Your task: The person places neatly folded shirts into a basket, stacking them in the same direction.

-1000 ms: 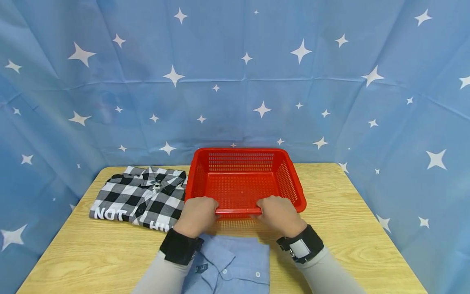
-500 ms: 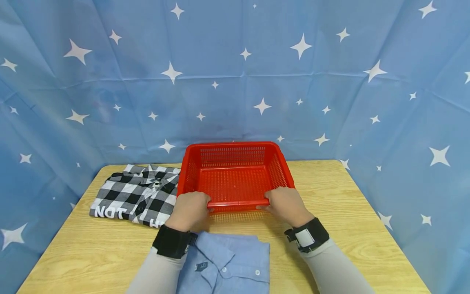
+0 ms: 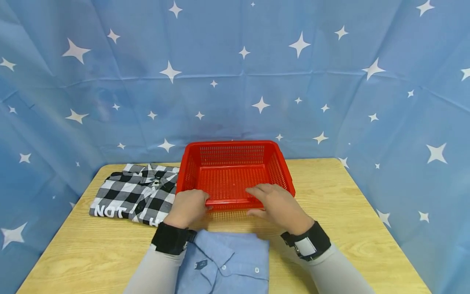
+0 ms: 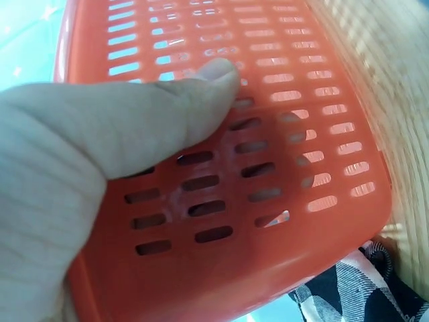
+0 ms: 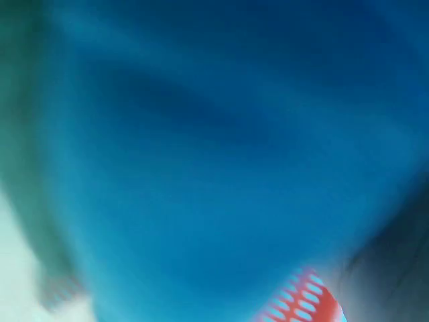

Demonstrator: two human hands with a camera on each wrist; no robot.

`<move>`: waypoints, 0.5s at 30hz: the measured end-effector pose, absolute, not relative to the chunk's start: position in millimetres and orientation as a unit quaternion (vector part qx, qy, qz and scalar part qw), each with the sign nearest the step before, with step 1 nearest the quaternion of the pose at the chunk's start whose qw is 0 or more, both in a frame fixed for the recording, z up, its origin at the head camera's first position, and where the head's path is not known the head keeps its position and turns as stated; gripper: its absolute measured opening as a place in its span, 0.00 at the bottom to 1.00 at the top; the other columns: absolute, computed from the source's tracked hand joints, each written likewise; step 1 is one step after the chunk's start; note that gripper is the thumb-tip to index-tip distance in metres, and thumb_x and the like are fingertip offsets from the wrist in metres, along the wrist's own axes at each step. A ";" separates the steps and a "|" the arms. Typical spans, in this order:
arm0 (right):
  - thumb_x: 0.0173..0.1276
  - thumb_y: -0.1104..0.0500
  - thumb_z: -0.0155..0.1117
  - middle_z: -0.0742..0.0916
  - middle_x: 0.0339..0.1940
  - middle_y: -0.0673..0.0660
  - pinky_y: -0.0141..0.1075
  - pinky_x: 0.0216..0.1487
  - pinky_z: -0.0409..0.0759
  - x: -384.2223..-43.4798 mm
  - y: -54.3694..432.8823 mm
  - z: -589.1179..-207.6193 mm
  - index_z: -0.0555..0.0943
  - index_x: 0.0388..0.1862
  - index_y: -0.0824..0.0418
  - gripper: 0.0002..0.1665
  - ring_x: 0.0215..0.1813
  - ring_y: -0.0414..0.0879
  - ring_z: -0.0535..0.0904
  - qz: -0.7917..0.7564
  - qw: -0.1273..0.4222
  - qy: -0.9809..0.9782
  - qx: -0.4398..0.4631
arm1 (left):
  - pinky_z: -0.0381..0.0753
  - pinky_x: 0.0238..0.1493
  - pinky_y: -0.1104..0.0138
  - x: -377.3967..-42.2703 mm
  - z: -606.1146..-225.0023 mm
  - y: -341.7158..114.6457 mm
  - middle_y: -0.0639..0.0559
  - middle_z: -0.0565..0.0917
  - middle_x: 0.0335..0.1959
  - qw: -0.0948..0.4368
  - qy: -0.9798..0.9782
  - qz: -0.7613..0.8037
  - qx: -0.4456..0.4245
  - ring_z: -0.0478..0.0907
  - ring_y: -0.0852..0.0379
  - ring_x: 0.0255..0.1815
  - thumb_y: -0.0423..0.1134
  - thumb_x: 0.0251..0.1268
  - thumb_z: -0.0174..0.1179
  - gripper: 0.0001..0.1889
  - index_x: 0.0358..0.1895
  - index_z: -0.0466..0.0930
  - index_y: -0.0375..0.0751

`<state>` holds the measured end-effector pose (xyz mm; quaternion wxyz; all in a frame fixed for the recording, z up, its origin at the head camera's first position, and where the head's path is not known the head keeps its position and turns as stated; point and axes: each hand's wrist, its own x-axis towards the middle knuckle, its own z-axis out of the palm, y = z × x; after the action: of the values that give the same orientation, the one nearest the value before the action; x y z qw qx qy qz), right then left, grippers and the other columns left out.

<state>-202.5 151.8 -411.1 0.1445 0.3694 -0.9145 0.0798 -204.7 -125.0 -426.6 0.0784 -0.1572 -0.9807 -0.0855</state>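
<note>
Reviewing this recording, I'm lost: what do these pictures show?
A person works bare-handed; no robot. The wide picture comes from the head, looking forward and down; the close-ups come from each wrist, the right one mostly blue blur. On a light wood-grain table lie a folded black-and-white checked shirt and, nearer the person, a folded light-blue shirt. Right of the checked shirt is a red slotted plastic basket. The left hand has its grip on the basket's near rim; the right hand, outstretched, is at that rim, whether touching is unclear.
</note>
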 end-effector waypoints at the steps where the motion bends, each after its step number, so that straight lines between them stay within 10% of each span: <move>1: 0.59 0.36 0.78 0.89 0.57 0.51 0.43 0.62 0.84 -194.2 145.5 -406.8 0.83 0.66 0.53 0.40 0.58 0.46 0.86 0.087 0.151 -0.896 0.408 | 0.84 0.30 0.57 -204.6 -426.9 -125.1 0.53 0.83 0.18 0.080 -0.981 -0.086 -0.157 0.77 0.54 0.22 0.37 0.61 0.72 0.06 0.26 0.88 0.46; 7: 0.60 0.27 0.70 0.76 0.77 0.50 0.42 0.74 0.76 -156.7 112.4 -417.0 0.68 0.80 0.41 0.52 0.77 0.44 0.72 0.089 0.011 -0.811 0.579 | 0.86 0.31 0.54 -203.7 -426.6 -123.2 0.51 0.86 0.21 0.090 -0.980 -0.082 -0.157 0.82 0.51 0.23 0.36 0.62 0.71 0.06 0.27 0.88 0.45; 15: 0.59 0.23 0.68 0.58 0.88 0.50 0.56 0.76 0.72 -143.7 101.6 -453.6 0.54 0.83 0.27 0.56 0.85 0.57 0.58 0.025 -0.111 -0.798 0.592 | 0.86 0.32 0.53 -204.2 -426.0 -125.5 0.50 0.87 0.24 0.077 -0.983 -0.072 -0.152 0.84 0.50 0.26 0.38 0.62 0.72 0.03 0.32 0.90 0.45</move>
<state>-143.7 101.6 -453.6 -0.1113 0.5921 -0.7977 0.0249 -204.2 -125.5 -426.0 0.0771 -0.1516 -0.9828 -0.0723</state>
